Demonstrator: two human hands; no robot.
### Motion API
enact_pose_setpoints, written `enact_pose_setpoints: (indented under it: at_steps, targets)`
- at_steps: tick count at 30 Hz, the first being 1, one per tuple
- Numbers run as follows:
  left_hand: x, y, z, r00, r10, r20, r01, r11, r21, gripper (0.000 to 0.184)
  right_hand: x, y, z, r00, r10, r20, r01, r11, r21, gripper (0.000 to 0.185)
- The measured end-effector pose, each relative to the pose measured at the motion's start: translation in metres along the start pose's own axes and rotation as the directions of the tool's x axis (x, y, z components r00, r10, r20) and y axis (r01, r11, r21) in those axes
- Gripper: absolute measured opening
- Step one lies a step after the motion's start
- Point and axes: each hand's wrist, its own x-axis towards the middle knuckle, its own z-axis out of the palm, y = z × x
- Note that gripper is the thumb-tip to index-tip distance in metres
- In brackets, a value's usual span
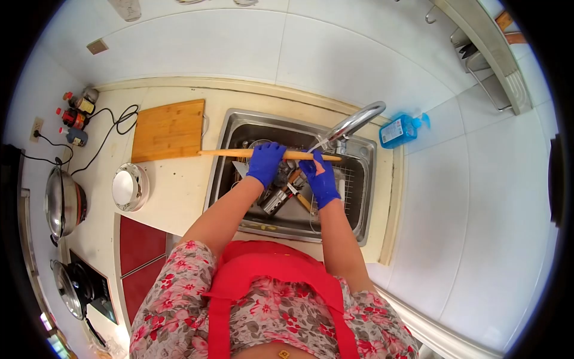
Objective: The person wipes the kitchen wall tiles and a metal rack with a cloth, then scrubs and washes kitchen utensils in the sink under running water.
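Observation:
My left hand (266, 163), in a blue glove, is closed around the middle of a long wooden rolling pin (230, 153). The pin lies level across the sink (263, 228), its left end reaching past the rim. My right hand (323, 184), also gloved in blue, grips the pin near its right end, under the tap (356, 121). A pinkish patch shows on that hand; whether it is bare skin or something held, I cannot tell. Below my hands in the basin are a metal utensil holder (275, 202), a wooden-handled utensil (304, 204) and other partly hidden utensils.
Left of the sink lie a wooden cutting board (168, 131) and stacked bowls (126, 187). Sauce bottles (74, 118), a black cord (107, 143) and a lidded pan (61, 200) are farther left. A blue soap bottle (398, 131) stands right of the tap.

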Motion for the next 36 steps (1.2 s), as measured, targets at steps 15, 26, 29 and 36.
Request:
enact_pose_setpoints:
  at_steps: [15,26,29,36]
  targets:
    - [0.044,0.077,0.003,0.965,0.262,0.017,-0.244,0.918,-0.311,0.025,-0.054,-0.083,-0.049,0.945,-0.308,-0.109,0.289,0.944,-0.157,0.028]
    - [-0.003,-0.039,0.025,0.984,-0.003,0.179,0.042,0.976,-0.214,0.016,-0.056,-0.111,-0.071,0.893,-0.403,-0.199,0.396,0.915,-0.077,0.037]
    - [-0.01,-0.051,0.03,0.979,-0.085,0.186,0.131,0.958,-0.253,0.014,-0.044,-0.1,-0.072,0.891,-0.424,-0.159,0.421,0.905,-0.058,0.038]
    - [-0.012,-0.037,0.019,0.941,-0.129,0.313,0.206,0.952,-0.227,0.015,-0.026,-0.051,-0.017,0.968,-0.247,-0.035,0.239,0.959,-0.155,0.023]
